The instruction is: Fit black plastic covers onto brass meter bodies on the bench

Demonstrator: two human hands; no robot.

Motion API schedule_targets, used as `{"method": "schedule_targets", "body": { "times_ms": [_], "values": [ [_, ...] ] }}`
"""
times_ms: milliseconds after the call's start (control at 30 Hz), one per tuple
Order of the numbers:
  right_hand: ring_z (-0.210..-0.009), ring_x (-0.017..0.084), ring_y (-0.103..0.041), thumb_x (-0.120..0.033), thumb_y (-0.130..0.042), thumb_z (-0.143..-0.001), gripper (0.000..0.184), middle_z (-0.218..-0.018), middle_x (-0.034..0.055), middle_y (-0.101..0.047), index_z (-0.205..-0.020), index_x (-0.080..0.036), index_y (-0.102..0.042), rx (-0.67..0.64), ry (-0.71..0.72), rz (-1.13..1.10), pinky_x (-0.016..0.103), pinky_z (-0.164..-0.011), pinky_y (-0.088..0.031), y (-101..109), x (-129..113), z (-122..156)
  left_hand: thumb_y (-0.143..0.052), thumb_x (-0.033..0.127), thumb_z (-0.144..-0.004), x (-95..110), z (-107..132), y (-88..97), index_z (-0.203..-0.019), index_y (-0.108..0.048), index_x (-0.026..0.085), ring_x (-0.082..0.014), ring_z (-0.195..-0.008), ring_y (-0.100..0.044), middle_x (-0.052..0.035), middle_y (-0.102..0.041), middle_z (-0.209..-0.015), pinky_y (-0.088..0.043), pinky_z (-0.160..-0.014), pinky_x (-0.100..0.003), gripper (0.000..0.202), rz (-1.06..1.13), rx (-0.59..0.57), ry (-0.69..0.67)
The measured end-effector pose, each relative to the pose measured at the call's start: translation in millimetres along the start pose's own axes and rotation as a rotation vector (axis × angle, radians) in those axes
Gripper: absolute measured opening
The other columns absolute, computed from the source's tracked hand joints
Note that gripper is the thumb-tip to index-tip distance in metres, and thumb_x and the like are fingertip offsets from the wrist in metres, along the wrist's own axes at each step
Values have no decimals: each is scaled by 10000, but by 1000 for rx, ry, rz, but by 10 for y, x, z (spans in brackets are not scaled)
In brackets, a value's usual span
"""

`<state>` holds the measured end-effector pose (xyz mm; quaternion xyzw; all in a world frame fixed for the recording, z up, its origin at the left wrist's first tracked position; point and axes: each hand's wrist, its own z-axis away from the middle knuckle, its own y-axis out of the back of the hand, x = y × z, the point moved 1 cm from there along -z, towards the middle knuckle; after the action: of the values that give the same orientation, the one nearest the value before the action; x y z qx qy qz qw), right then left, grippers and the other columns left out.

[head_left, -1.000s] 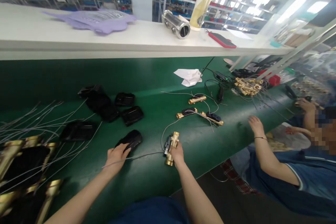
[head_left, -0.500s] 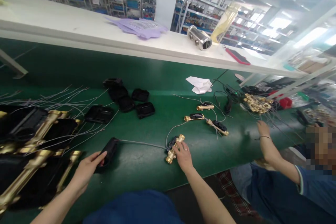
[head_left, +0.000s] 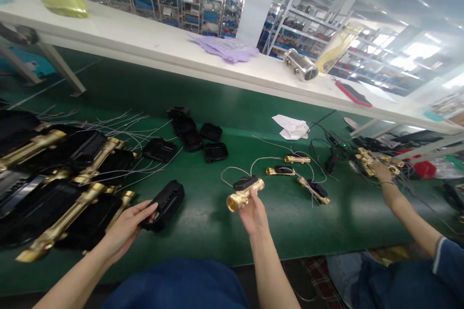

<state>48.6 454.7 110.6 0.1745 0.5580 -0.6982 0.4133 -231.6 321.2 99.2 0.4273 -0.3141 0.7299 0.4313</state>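
A black plastic housing (head_left: 168, 203) is held by its near end in my left hand (head_left: 132, 224), thumb on top. My right hand (head_left: 254, 213) grips a brass pipe fitting (head_left: 237, 200) from below and the right side. On top of that fitting sits a black module (head_left: 245, 183), with a thin grey cable looping up behind it. Just beyond my right hand lie several smaller-looking brass fittings with black modules, one of them a brass fitting (head_left: 280, 170) joined by grey cable. Part of the housing's near end is hidden by my fingers.
Black housings with brass pipes (head_left: 78, 193) crowd the left of the green table (head_left: 203, 246). Several black covers (head_left: 216, 151) lie at the back. A co-worker's hand (head_left: 380, 171) touches a brass heap at right. A white shelf (head_left: 152, 38) spans the back.
My right hand has turned and raised the brass fitting, its module now upward. My left hand has moved the black housing right. The co-worker's hand has reached the brass heap. The view has shifted left.
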Motion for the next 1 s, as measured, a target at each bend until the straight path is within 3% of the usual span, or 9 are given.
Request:
{"method": "schedule_targets", "body": {
  "times_ms": [100,233,467,700,867,1000],
  "values": [
    [-738,152,-599,-335,-689,-679,215,-813,10,-658,-819,-188,-619,-20,-53,-5,284,-683,-479,-250,30,99,-651,460,-730,73,62,-80,-638,-545,154,-97,-582,-408,32,-492,-586,-350,-583,-198,337,134,-150,-52],
    [-736,155,-604,-336,-708,-660,284,-853,23,-666,-872,-169,-618,-18,-100,29,263,-610,-472,-434,141,142,-660,433,-736,163,127,-164,-647,-533,149,-87,-564,-380,38,-485,-565,-319,-570,-189,324,223,-161,-62],
    [-591,136,-581,-351,-734,-607,308,-671,-4,-645,-780,-148,-581,62,-102,156,244,-539,-443,-579,392,107,-683,420,-710,160,137,-255,-684,-535,142,-73,-533,-367,45,-480,-541,-294,-552,-184,317,298,-197,-42],
    [-512,127,-555,-491,-667,-647,363,-577,-8,-610,-699,-157,-536,70,-97,373,235,-494,-404,-695,598,102,-633,451,-735,89,152,-321,-711,-556,140,-85,-536,-371,37,-469,-556,-294,-556,-202,321,151,-173,-98],
    [-482,117,-535,-493,-631,-678,341,-564,-23,-593,-715,-176,-511,57,-125,416,223,-462,-387,-735,797,115,-596,463,-748,140,150,-360,-755,-581,143,-108,-576,-407,23,-483,-606,-317,-571,-217,320,-61,-175,-218],
    [-459,119,-525,-483,-614,-699,318,-533,-35,-570,-726,-187,-501,47,-173,424,216,-420,-354,-716,993,152,-575,479,-750,182,122,-346,-787,-597,148,-116,-566,-420,24,-486,-591,-323,-556,-219,334,-153,-144,-239]
  ]
}}
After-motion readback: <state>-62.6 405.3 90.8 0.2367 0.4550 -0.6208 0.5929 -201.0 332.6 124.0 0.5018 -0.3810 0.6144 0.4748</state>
